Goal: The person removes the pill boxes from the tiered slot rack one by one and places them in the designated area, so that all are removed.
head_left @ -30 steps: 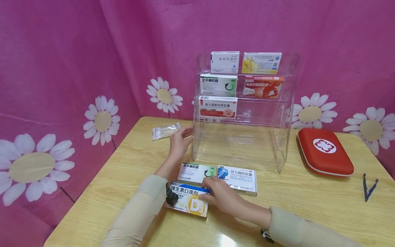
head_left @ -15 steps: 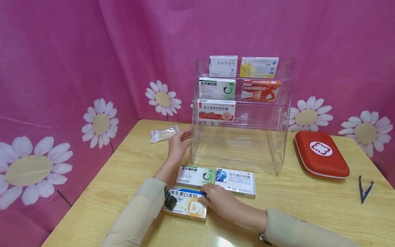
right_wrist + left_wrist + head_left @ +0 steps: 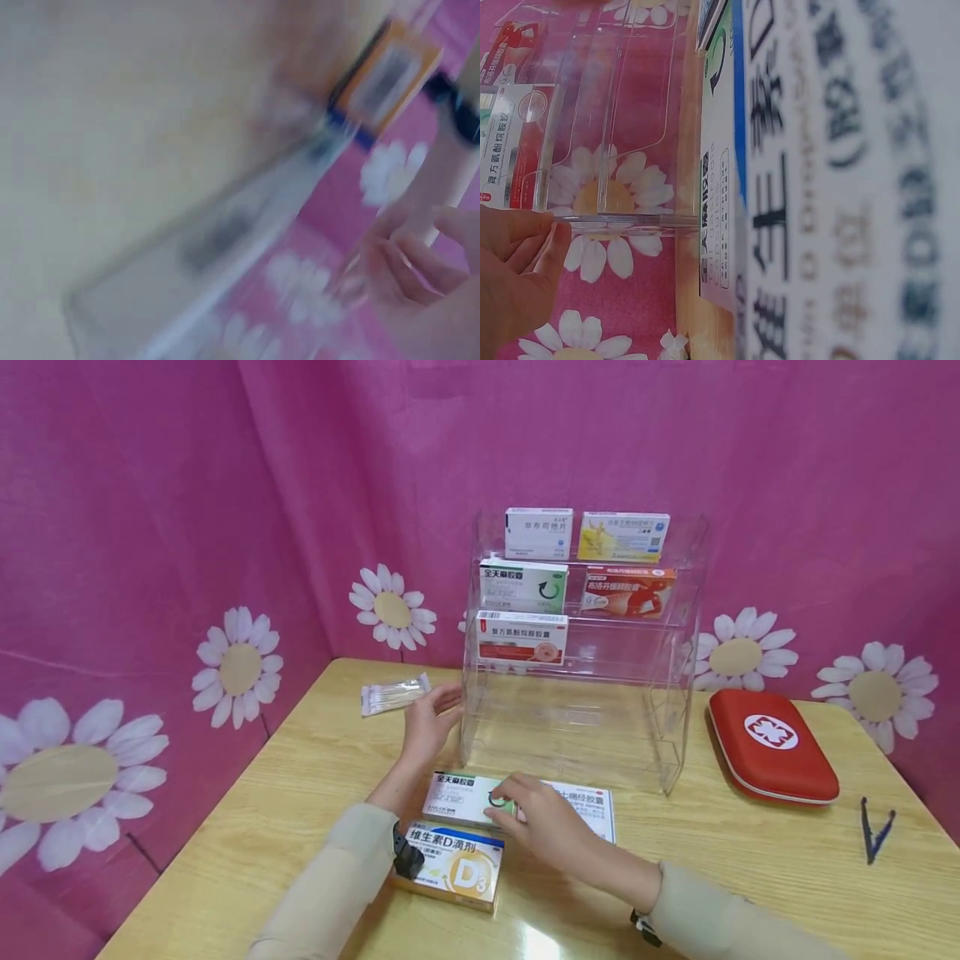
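Observation:
A clear acrylic display rack (image 3: 577, 674) stands upright on the table, with medicine boxes on its upper tiers. My left hand (image 3: 424, 727) is at its left side; in the left wrist view, thumb and fingers pinch the side panel's edge. Over the right end of a green-and-white medicine box (image 3: 459, 798) hovers my right hand (image 3: 551, 828), fingers loosely bent, holding nothing visible. That hand partly hides a white-and-blue medicine box (image 3: 596, 810) beside it. Nearer me lies a yellow-and-white vitamin D box (image 3: 452, 860), its left edge partly behind the left wrist camera.
A packet of cotton swabs (image 3: 394, 694) lies left of the rack. To the right are a red first-aid case (image 3: 772, 745) and dark blue tweezers (image 3: 876, 831). A pink flowered curtain (image 3: 337, 510) hangs behind the table.
My right hand has left the vitamin D box's upper right corner and moved up over the green-and-white box. The left hand stays at the rack, while the head view has tilted slightly upward.

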A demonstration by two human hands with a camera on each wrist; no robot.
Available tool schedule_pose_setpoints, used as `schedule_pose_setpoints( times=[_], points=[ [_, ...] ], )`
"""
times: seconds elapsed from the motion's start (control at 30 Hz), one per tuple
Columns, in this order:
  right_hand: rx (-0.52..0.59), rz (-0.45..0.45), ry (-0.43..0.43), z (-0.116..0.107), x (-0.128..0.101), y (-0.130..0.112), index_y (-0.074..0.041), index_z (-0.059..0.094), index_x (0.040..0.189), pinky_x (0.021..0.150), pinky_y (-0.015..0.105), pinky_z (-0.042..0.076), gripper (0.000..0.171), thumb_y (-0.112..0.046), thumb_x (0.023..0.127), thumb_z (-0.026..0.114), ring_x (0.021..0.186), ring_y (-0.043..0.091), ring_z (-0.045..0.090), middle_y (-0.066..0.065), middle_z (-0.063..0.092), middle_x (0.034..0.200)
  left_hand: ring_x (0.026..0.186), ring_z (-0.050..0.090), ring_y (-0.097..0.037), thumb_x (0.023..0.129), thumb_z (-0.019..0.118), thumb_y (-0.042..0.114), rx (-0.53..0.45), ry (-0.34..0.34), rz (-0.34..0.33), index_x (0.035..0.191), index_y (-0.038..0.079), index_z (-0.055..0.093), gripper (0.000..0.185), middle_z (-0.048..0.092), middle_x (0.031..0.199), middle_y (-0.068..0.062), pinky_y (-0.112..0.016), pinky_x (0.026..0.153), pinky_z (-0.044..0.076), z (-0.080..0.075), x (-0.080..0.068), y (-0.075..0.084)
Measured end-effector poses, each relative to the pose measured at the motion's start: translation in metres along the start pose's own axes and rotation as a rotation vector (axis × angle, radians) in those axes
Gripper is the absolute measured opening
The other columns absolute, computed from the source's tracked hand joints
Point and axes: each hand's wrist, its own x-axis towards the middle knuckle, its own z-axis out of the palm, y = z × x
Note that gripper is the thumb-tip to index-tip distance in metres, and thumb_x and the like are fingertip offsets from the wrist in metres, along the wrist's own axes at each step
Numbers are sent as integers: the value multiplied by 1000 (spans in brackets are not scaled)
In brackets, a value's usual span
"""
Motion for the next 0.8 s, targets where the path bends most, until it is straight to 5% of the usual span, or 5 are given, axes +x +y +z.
schedule_pose_setpoints(
  times=[0.23,0.37,0.57,0.8],
  points=[
    [-83,-107,326,-35,43,44,0,65,112,94,37,60,32,-11,84,75,106,29,66,14,66,112,112,67,-36,85,66,-10,15,-3,-29,120,-7,63,36,67,120,-25,-40,101,56,-1,-2,-1],
    [-141,-88,442,-61,76,70,4,61,119,103,44,54,39,-6,84,74,113,34,59,20,62,118,113,67,-36,86,65,-8,16,-9,-34,122,-7,62,36,67,122,-25,-40,101,56,-2,-1,0],
    [-233,-13,447,-84,114,94,-1,59,126,104,47,53,38,-4,89,69,118,36,53,20,58,125,112,67,-37,85,65,-10,20,-3,-17,120,-8,63,34,67,119,-26,-41,100,57,-4,-1,1],
    [-252,27,415,-82,125,109,-3,60,123,95,48,57,30,1,93,60,114,35,55,20,57,125,111,67,-39,85,65,-11,15,-13,7,119,-10,63,34,67,119,-28,-41,99,57,-1,-1,-2]
  ],
)
